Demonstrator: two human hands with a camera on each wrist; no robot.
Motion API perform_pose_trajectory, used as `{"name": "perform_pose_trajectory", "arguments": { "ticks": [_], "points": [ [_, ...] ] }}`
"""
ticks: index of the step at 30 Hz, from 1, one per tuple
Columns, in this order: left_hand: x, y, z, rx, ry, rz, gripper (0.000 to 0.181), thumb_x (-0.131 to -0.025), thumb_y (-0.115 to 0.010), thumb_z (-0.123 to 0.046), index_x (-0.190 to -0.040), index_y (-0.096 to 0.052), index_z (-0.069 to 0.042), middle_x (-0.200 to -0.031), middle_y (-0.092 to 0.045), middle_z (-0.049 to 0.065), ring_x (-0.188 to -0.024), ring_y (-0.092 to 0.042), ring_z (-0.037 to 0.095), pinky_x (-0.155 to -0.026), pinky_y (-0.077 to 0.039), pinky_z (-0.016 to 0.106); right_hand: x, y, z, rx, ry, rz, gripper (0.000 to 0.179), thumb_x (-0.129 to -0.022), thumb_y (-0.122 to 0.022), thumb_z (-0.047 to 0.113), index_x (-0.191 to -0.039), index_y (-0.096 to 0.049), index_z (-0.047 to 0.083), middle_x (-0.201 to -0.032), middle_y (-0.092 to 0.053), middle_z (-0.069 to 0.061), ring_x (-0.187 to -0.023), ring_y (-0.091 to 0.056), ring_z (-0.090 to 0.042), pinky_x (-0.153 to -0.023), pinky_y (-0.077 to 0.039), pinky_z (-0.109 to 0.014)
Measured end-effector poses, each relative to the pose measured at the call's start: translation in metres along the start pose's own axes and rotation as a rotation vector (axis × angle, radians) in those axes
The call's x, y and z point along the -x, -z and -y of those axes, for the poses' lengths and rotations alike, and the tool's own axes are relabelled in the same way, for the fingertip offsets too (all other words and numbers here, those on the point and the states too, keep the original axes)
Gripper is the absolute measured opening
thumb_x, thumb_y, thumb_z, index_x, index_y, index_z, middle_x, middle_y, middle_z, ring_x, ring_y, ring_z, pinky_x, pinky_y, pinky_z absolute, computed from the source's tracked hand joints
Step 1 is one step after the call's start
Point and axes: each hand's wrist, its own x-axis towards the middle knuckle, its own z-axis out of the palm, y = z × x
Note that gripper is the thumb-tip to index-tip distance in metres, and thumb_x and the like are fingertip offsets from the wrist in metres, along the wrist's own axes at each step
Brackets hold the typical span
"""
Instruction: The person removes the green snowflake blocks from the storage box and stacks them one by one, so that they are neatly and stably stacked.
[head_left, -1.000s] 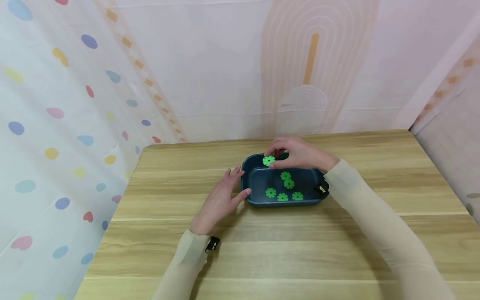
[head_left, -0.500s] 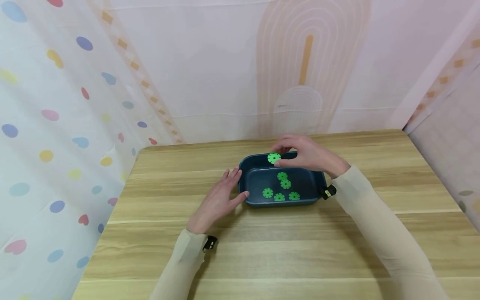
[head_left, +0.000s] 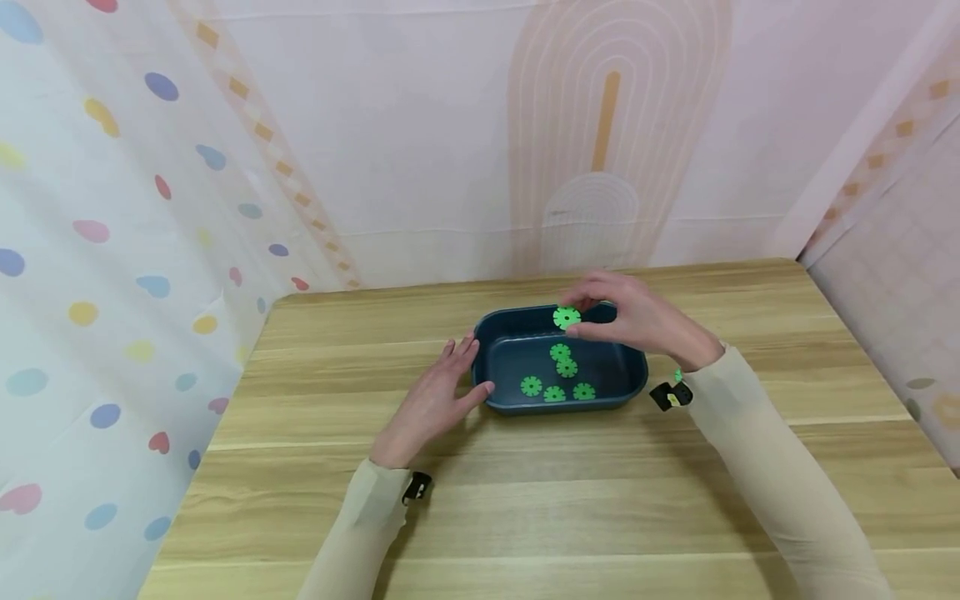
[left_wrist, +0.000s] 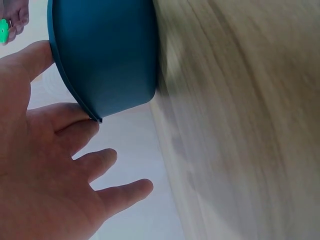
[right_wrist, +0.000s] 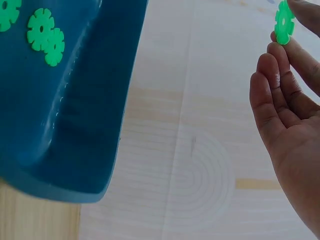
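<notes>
My right hand (head_left: 626, 312) pinches a bright green notched plastic disc (head_left: 567, 317) between thumb and fingers, held up over the far side of a dark blue tray (head_left: 510, 350). The right wrist view shows the disc (right_wrist: 284, 22) nearly edge-on at the fingertips, apart from the tray wall (right_wrist: 95, 150). Several like green discs (head_left: 567, 367) lie on the tray floor, two of them overlapping. My left hand (head_left: 431, 400) rests at the tray's left end, thumb and fingertips on the rim. In the left wrist view its fingers (left_wrist: 127, 195) spread out, fairly straight.
The tray stands on a wood-grain table (head_left: 480, 500) near its back edge. A small green piece (head_left: 678, 375) shows beside the right cuff, partly hidden. A patterned curtain (head_left: 420, 142) hangs behind the table. Black camera mounts (head_left: 671, 396) sit at both wrists.
My right hand has moved right relative to the tray with the green disc in its fingers, uncovering the tray's right end. The left hand stays at the rim. The head view has shifted slightly.
</notes>
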Motion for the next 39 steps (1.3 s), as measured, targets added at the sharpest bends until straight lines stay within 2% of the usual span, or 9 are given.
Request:
{"name": "perform_pose_trajectory", "arguments": {
  "ticks": [6,15,23,30,35,39],
  "points": [
    [0.001,0.001,-0.001,0.030,0.009,0.011,0.079,-0.104,-0.059,-0.049,-0.163,-0.028,-0.006,-0.172,-0.019,0.008,-0.158,-0.013,0.033,-0.123,-0.023,0.056,0.014,0.004,-0.002,0.026,-0.042,-0.027,0.039,-0.090,-0.083,0.019,-0.126,-0.073,0.009,-0.119,-0.068,-0.003,-0.103,-0.062,-0.019,-0.091,-0.054,-0.045],
    [0.004,0.002,0.000,0.025,0.006,0.010,0.079,-0.104,-0.058,-0.049,-0.163,-0.028,-0.007,-0.172,-0.020,0.008,-0.158,-0.015,0.035,-0.122,-0.025,0.058,0.034,0.009,-0.005,0.010,-0.146,-0.063,0.035,-0.092,-0.081,0.021,-0.124,-0.073,0.009,-0.117,-0.067,-0.002,-0.105,-0.060,-0.025,-0.092,-0.050,-0.043],
    [0.006,0.001,0.001,0.023,0.023,0.005,0.078,-0.104,-0.058,-0.050,-0.163,-0.028,-0.008,-0.172,-0.018,0.005,-0.158,-0.015,0.034,-0.122,-0.025,0.058,0.051,0.010,-0.016,0.048,-0.086,-0.135,0.029,-0.088,-0.084,0.014,-0.116,-0.075,0.010,-0.112,-0.069,0.002,-0.099,-0.062,-0.024,-0.086,-0.049,-0.022],
    [0.006,0.000,0.000,0.035,0.028,0.009,0.079,-0.104,-0.058,-0.051,-0.164,-0.027,-0.009,-0.172,-0.018,0.004,-0.158,-0.014,0.032,-0.122,-0.025,0.058,0.065,0.012,-0.024,0.084,-0.073,-0.157,0.029,-0.087,-0.085,0.009,-0.115,-0.076,0.010,-0.108,-0.069,0.003,-0.096,-0.060,-0.013,-0.083,-0.048,-0.019],
    [0.007,0.000,-0.001,0.036,0.020,0.001,0.079,-0.104,-0.058,-0.050,-0.163,-0.027,-0.009,-0.172,-0.019,0.006,-0.158,-0.015,0.033,-0.122,-0.026,0.057,0.073,0.013,-0.028,0.094,-0.083,-0.158,0.030,-0.086,-0.084,0.007,-0.114,-0.075,0.009,-0.107,-0.069,0.002,-0.095,-0.060,-0.014,-0.082,-0.048,-0.017],
    [0.007,-0.001,-0.001,0.033,0.020,-0.001,0.079,-0.104,-0.059,-0.050,-0.163,-0.028,-0.008,-0.172,-0.020,0.007,-0.158,-0.016,0.034,-0.122,-0.026,0.057,0.080,0.013,-0.031,0.094,-0.077,-0.167,0.029,-0.086,-0.084,0.005,-0.114,-0.076,0.010,-0.106,-0.069,0.003,-0.093,-0.058,-0.009,-0.082,-0.047,-0.016]
  ]
}}
